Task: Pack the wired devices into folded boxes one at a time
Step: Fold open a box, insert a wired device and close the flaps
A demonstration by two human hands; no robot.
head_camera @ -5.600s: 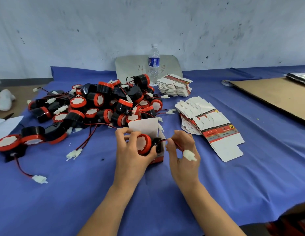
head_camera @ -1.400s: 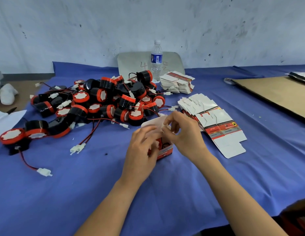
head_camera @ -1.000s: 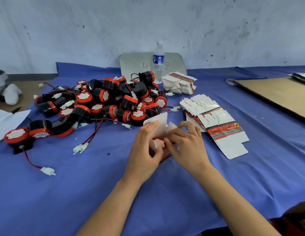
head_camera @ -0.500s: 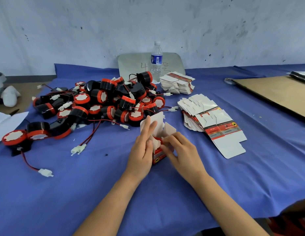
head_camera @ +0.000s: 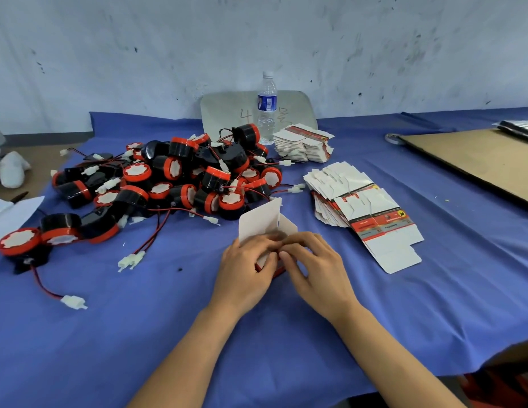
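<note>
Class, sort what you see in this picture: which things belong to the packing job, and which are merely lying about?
Job: open box, held by left hand and right hand; pile of wired devices; flat box blanks.
Lying about: water bottle; cardboard sheet; white paper.

Box (head_camera: 264,222) between devices (head_camera: 180,178) and flats (head_camera: 366,213)

Soft even light, wide-angle edge distortion

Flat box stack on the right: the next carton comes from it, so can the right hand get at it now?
Probably yes, once freed. The right hand holds the box, but only bare cloth lies between it and the flat box stack.
</note>
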